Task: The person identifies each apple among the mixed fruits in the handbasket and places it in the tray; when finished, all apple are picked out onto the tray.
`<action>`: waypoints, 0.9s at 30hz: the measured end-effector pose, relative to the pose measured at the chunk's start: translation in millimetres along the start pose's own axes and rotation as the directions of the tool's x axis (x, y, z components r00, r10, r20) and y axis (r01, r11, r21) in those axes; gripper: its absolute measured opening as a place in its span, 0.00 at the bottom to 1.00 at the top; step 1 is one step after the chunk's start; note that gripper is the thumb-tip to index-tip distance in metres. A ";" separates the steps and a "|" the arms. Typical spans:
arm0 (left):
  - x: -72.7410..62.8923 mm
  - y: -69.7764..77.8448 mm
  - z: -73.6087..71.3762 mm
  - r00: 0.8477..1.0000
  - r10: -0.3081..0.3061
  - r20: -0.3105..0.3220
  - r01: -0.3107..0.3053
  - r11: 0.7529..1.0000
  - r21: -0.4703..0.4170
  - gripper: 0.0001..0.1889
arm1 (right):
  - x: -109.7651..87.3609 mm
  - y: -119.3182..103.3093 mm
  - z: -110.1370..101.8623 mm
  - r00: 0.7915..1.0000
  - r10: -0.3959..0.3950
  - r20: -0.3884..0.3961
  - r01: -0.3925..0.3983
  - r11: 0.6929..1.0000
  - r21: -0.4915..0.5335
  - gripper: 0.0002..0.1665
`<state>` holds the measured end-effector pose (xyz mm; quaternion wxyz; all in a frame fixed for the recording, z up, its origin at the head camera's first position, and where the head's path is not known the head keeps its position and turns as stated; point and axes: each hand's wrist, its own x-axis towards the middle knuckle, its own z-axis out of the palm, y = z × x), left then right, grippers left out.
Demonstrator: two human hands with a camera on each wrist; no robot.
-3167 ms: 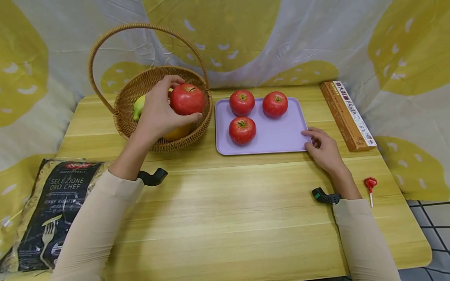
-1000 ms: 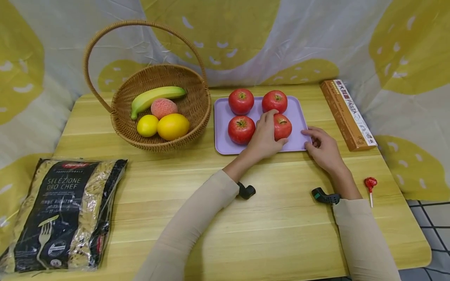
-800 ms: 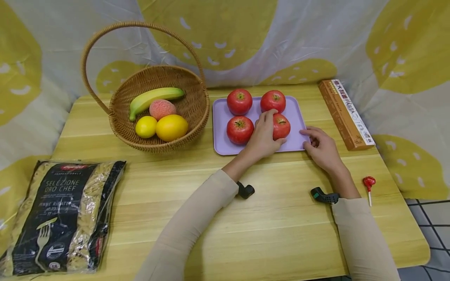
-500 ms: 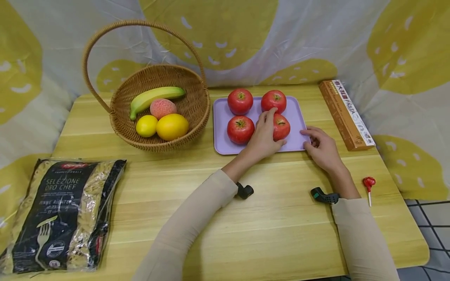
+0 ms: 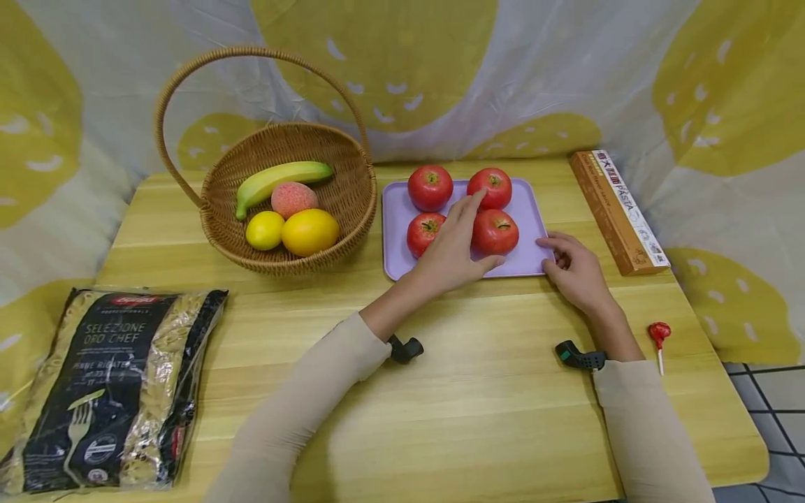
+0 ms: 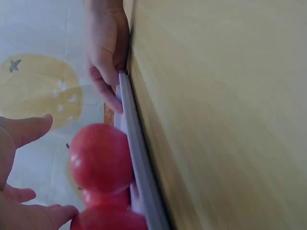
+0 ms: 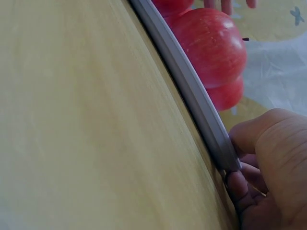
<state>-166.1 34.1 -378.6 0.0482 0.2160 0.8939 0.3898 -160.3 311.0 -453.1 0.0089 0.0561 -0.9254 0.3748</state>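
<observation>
Several red apples stand on a purple tray (image 5: pixel 530 237). My left hand (image 5: pixel 448 248) is raised by the front right apple (image 5: pixel 497 232), its fingers spread and apart from the fruit. It partly covers the front left apple (image 5: pixel 423 232) in the head view. Behind them are the back left apple (image 5: pixel 430 187) and the back right apple (image 5: pixel 490 186). At the tray's front right corner, my right hand (image 5: pixel 577 274) pinches the rim; the right wrist view shows the thumb and fingers (image 7: pixel 237 184) at the tray edge (image 7: pixel 211 129).
A wicker basket (image 5: pixel 352 164) on the left holds a banana (image 5: pixel 283 178), a peach (image 5: pixel 293 200), a lemon (image 5: pixel 265 230) and a larger yellow fruit (image 5: pixel 311 232). A pasta bag (image 5: pixel 113 391) lies front left. Right of the tray are a pasta box (image 5: pixel 619 209) and a lollipop (image 5: pixel 659 332).
My left hand has carried an apple from the basket to the tray's front right, let go of it and drawn back leftward. The right hand has stayed at the tray corner.
</observation>
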 end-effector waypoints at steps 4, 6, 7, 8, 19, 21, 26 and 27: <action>-19.1 -5.4 -21.4 0.998 0.060 -0.003 -0.060 0.998 0.007 0.52 | -0.5 0.2 -2.0 1.000 0.007 0.023 -0.007 1.000 0.004 0.23; -28.9 -9.0 -32.3 0.997 0.080 -0.008 -0.080 0.997 0.007 0.51 | -1.0 -0.2 -5.0 0.999 0.012 0.037 -0.012 1.000 0.001 0.23; -33.7 -11.3 -37.9 0.997 0.083 -0.007 -0.083 0.996 0.013 0.51 | -1.1 -0.7 -6.5 0.999 0.015 0.043 -0.015 1.000 0.003 0.24; -38.4 -14.3 -43.4 0.996 0.090 -0.007 -0.090 0.996 0.022 0.50 | -1.5 -1.5 -7.9 0.999 0.018 0.051 -0.018 1.000 0.004 0.24; -98.7 -46.8 -108.9 0.990 0.135 -0.035 -0.132 0.988 0.079 0.38 | 1.2 -9.4 -31.8 0.984 -0.036 0.174 0.049 0.996 -0.074 0.30; -111.2 -47.0 -123.8 0.985 0.157 -0.064 -0.151 0.984 0.090 0.34 | 4.7 -13.8 -40.5 0.984 -0.041 0.171 0.057 0.994 -0.093 0.31; -141.0 -54.9 -169.7 0.963 0.183 -0.196 -0.152 0.975 0.164 0.27 | 16.1 -27.4 -68.1 0.986 -0.067 0.150 0.082 0.992 -0.100 0.31; -146.7 -59.3 -180.3 0.959 0.170 -0.225 -0.128 0.973 0.191 0.27 | 18.8 -30.1 -74.2 0.986 -0.075 0.146 0.091 0.990 -0.105 0.31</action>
